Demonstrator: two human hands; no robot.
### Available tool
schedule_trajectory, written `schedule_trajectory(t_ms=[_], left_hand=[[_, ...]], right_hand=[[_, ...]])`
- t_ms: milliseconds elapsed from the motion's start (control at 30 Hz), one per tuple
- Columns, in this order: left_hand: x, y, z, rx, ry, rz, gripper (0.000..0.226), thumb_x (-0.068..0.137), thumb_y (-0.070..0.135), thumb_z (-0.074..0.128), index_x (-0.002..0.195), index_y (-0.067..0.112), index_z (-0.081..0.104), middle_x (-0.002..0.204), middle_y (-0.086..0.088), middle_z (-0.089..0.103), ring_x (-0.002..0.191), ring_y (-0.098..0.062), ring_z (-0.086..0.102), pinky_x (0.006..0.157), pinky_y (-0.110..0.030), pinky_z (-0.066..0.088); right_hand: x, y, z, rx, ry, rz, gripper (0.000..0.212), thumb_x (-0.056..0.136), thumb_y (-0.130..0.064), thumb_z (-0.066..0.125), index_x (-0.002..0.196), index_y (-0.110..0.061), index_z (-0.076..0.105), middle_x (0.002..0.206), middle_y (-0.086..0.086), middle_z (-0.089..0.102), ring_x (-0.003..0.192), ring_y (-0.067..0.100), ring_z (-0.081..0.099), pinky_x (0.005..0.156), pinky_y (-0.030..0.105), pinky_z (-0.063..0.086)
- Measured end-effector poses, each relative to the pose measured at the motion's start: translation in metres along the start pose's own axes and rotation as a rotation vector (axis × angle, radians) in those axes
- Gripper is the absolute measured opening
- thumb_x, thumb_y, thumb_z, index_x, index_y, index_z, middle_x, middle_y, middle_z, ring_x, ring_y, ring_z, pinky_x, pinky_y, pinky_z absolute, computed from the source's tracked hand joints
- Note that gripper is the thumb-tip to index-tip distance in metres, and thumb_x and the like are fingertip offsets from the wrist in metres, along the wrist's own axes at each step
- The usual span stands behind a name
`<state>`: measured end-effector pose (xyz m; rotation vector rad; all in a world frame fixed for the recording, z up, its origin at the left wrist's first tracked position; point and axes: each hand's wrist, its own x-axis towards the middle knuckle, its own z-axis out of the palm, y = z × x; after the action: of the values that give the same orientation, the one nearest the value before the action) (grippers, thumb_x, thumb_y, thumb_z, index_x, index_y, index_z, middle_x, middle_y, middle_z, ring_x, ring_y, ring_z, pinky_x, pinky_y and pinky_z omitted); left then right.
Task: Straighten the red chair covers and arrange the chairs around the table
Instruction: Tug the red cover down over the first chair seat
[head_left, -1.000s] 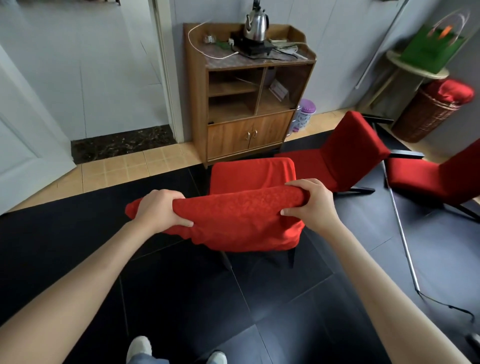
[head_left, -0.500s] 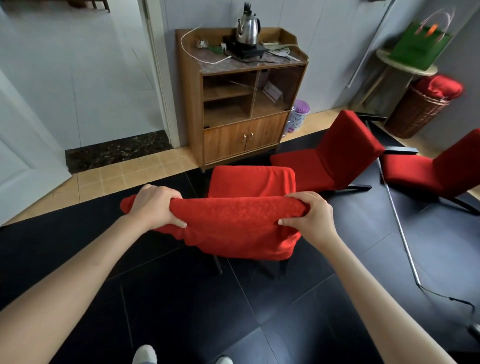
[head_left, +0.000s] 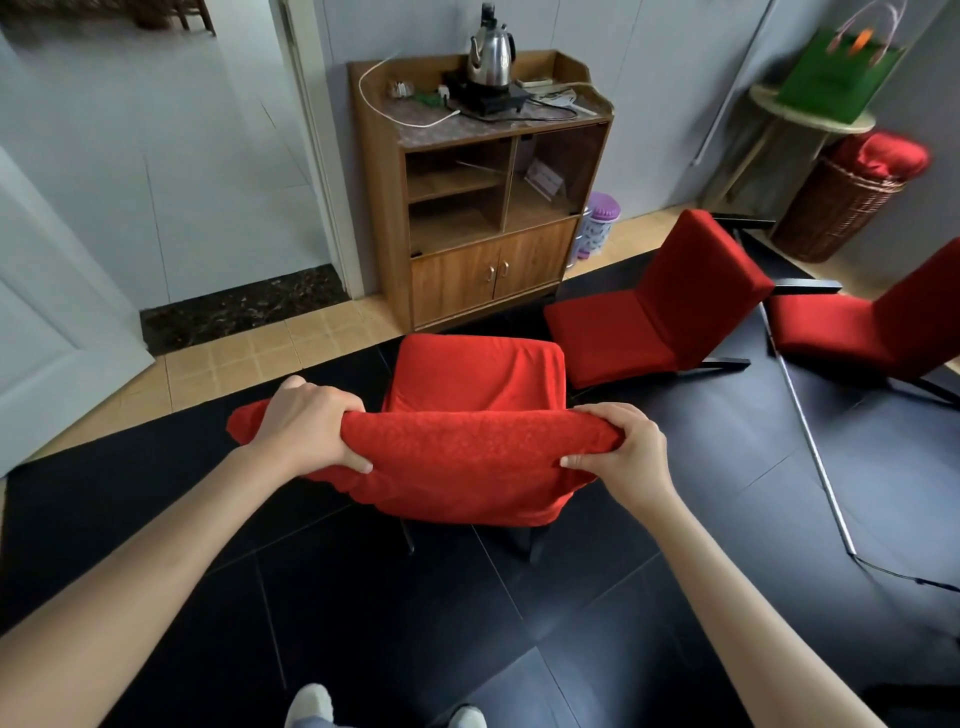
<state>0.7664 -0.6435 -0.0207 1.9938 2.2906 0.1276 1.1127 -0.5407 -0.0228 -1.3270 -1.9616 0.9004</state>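
Left hand (head_left: 306, 428) and right hand (head_left: 621, 457) gripping red chair cover (head_left: 467, 467) along chair backrest top, cover bunched

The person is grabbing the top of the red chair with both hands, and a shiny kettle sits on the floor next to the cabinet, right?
Not quite. The head view shows the kettle on top of the wooden cabinet, not on the floor. Left hand and right hand do grip the red chair.

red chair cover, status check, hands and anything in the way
Left hand and right hand both grip red fabric chair cover at backrest top. Cover bunched, excess left. Two tipped red chairs ahead right.
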Motion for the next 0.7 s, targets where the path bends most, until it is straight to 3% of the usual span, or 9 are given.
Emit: schedule_trajectory(t_ms=[300, 433, 700], left_hand=[[-0.027, -0.018, -0.001, 0.012, -0.038, -0.058, 0.044, 0.047, 0.067, 0.080, 0.074, 0.040, 0.060, 0.069, 0.018, 0.062, 0.072, -0.006, 0.057, 0.088, -0.031, 0.033], [-0.043, -0.032, -0.002, -0.011, -0.032, -0.111, 0.044, 0.047, 0.067, 0.081, 0.074, 0.040, 0.060, 0.068, 0.019, 0.061, 0.072, -0.007, 0.058, 0.087, -0.033, 0.034], [-0.056, -0.032, 0.002, -0.097, 0.020, -0.186, 0.043, 0.049, 0.064, 0.082, 0.076, 0.038, 0.059, 0.072, 0.018, 0.061, 0.078, -0.010, 0.056, 0.083, -0.035, 0.037]], right_hand=[[-0.018, 0.007, 0.037, 0.037, -0.052, 0.060, 0.061, 0.048, -0.014, 0.094, 0.103, -0.027, 0.071, 0.103, -0.015, 0.059, 0.094, -0.010, 0.050, 0.073, -0.004, 0.036], [-0.009, -0.002, 0.050, 0.051, -0.110, 0.051, 0.062, 0.049, -0.015, 0.094, 0.103, -0.030, 0.070, 0.105, -0.014, 0.059, 0.094, -0.006, 0.051, 0.073, 0.005, 0.038], [0.013, -0.004, 0.056, 0.018, -0.162, 0.028, 0.062, 0.052, -0.016, 0.094, 0.104, -0.035, 0.066, 0.107, -0.012, 0.058, 0.101, 0.005, 0.050, 0.075, 0.006, 0.034]])
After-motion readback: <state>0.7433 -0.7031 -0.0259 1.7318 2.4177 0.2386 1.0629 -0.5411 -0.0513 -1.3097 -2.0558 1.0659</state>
